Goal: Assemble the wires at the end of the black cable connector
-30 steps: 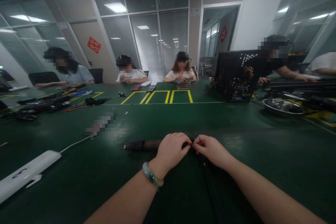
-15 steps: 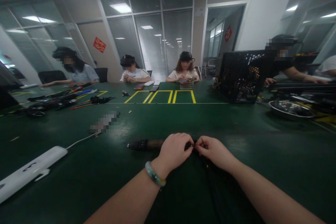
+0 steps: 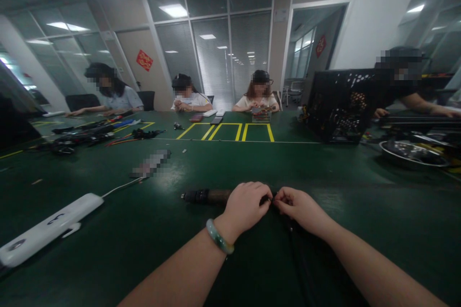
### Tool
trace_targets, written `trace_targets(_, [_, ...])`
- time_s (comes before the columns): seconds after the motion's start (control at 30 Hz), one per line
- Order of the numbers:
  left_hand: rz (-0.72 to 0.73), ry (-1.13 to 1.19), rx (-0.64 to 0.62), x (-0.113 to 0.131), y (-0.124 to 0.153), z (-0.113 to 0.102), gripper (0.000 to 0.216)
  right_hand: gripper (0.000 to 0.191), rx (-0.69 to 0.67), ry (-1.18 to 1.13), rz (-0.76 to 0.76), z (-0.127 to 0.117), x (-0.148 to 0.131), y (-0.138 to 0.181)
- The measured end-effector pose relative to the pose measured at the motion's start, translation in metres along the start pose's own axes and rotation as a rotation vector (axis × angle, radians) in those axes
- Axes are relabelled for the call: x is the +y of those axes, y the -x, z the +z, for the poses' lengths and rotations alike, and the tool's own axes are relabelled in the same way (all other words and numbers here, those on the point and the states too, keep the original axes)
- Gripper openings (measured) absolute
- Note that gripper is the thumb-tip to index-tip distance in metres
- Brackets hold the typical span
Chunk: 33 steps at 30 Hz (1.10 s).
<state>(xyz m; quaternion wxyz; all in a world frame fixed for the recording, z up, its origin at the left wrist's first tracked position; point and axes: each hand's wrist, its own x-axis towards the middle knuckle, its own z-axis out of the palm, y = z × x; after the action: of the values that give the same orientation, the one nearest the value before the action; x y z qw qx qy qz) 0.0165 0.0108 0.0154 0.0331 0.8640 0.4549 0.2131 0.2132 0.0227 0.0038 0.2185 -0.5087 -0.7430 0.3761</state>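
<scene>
A dark, slim electric screwdriver lies across the green table, its chuck pointing left. My left hand, with a jade-coloured bangle on the wrist, is wrapped over its rear half. Fingertips of my right hand are pinched together close to the tool's right end, beside my left thumb. A tiny metallic glint shows between the two hands; what the right fingers pinch is too small to make out. Beneath the right hand a black cord runs down the table toward me.
At left lie a white power strip and a blurred-out device on a white cable. Tangled black cables sit farther back. A black computer case and a metal bowl stand at right. Several people sit around the table.
The view has swung slightly left, so everything appears shifted right. Both hands keep nearly the same pose at the screwdriver's rear end, with a slightly wider gap between the fingertips.
</scene>
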Motion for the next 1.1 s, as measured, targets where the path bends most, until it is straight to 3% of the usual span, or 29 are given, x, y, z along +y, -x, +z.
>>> trace_targets(1.1, [0.007, 0.032, 0.002, 0.0006, 0.0006, -0.0017, 0.008, 0.017, 0.002, -0.017, -0.018, 0.0026, 0.0082, -0.003])
